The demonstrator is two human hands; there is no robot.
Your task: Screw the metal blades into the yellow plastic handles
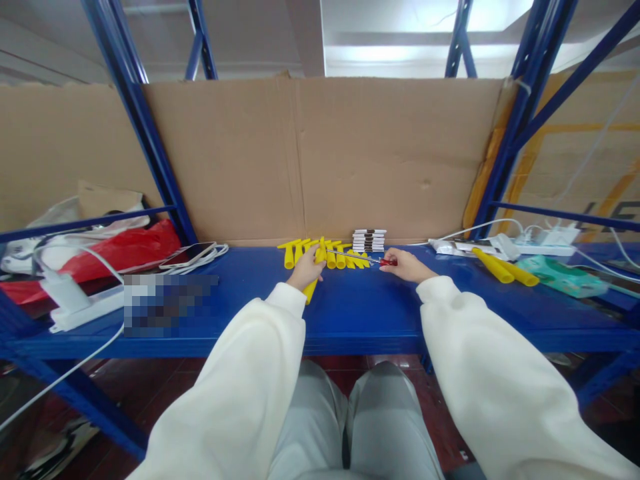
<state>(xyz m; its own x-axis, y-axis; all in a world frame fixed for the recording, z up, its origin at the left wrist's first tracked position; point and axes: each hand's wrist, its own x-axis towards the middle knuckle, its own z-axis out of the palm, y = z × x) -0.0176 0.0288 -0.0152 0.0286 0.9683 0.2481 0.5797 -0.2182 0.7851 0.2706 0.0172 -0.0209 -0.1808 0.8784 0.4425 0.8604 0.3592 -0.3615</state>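
Note:
My left hand [306, 269] is closed around a yellow plastic tube-like piece [311, 292], whose lower end sticks out below the fingers. In my right hand [406, 265] is a screwdriver [388, 263] with a red handle. Its thin metal shaft points left and reaches the top of the held yellow piece; whether the tip is seated in it is too small to tell. Behind my hands stands a row of similar yellow pieces [289, 257] with flat tops. Several small yellow parts [358, 259] lie to the right of that row, in front of a stack of white strips [370, 241] with dark middles.
A cardboard sheet [380, 147] walls off the back of the blue shelf [360, 320]. At right lie two yellow tubes [505, 268], a green packet [563, 277] and a power strip with cables. A red bag [125, 252], phone and white power strip [90, 310] occupy the left.

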